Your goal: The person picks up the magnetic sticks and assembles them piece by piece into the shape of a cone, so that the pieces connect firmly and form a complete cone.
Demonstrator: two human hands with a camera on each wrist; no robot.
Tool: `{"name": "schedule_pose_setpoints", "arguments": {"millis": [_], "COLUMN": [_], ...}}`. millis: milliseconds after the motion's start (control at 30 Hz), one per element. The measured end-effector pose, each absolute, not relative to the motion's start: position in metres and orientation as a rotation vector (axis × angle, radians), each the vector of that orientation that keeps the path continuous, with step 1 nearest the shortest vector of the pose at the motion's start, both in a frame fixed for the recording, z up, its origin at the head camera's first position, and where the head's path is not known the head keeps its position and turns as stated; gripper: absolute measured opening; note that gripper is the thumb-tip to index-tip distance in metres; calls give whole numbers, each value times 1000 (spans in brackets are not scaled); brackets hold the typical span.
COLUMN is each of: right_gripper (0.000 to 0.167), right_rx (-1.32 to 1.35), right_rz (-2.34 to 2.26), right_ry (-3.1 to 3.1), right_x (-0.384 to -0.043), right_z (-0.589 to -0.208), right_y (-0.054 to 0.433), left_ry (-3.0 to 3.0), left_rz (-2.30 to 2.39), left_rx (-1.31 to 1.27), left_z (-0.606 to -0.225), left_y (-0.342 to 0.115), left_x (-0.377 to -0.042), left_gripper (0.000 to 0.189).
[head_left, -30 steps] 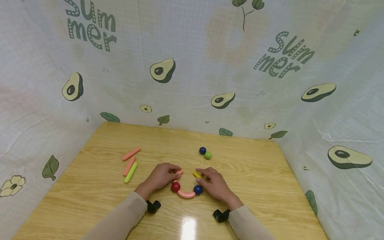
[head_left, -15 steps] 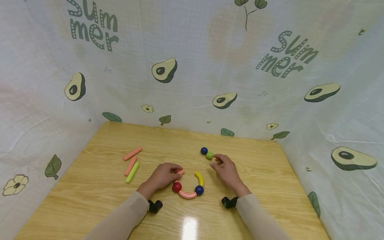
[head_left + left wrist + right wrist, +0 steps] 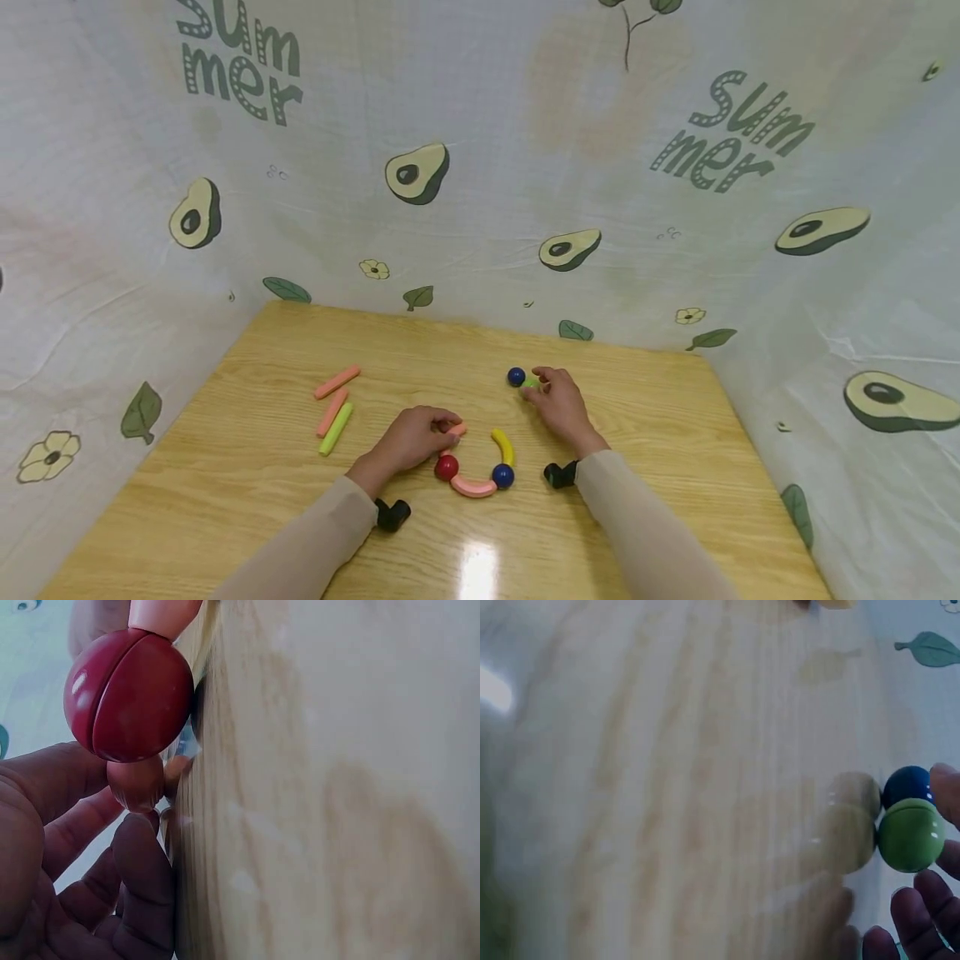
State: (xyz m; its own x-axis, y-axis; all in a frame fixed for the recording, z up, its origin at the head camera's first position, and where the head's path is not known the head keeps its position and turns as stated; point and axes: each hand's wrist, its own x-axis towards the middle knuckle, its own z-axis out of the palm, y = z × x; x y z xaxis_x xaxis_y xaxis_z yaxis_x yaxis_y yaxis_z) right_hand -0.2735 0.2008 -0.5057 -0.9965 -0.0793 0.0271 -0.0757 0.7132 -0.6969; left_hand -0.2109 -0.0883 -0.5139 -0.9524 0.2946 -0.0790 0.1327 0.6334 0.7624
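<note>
My left hand (image 3: 415, 437) pinches a pink rod (image 3: 457, 429) that runs up from a red ball (image 3: 446, 467). A curved pink rod (image 3: 473, 487) joins the red ball to a blue ball (image 3: 503, 476), and a curved yellow rod (image 3: 503, 447) rises from that one, forming an open U on the table. In the left wrist view the red ball (image 3: 129, 695) fills the upper left, fingertips just below it. Farther back, my right hand (image 3: 559, 402) has thumb and fingers around a green ball (image 3: 911, 835), which sits against a second blue ball (image 3: 516, 377).
At the left of the wooden table (image 3: 247, 467) lie two straight salmon rods (image 3: 337, 382) and a lime-green rod (image 3: 336, 428). A white printed cloth (image 3: 480, 183) hangs behind and along both sides of the table.
My right hand has let go of the yellow rod, moved back to the green ball and put its fingers around it. The left hand keeps its place on the pink rod.
</note>
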Motion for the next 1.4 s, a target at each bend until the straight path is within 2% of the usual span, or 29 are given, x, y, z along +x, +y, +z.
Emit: {"name": "schedule_pose_setpoints", "arguments": {"millis": [400, 633, 1067, 1400], "right_gripper": [36, 42, 33, 38], "right_rx": [-156, -271, -472, -588], "right_rz": [-1132, -1123, -1309, -1280], "right_ry": [2940, 2895, 2706, 2611], "right_x": [-267, -255, -234, -232], "right_z": [-514, -510, -509, -510], "right_y": [209, 204, 179, 165], "left_ry": [2652, 2659, 2669, 2660], "left_rz": [1216, 1213, 1202, 1217], "left_rx": [343, 333, 338, 330], "left_z": [-514, -514, -515, -515], "left_y": [-88, -88, -85, -85], "left_x": [-211, -212, -211, -211], "left_gripper": [30, 29, 30, 31]}}
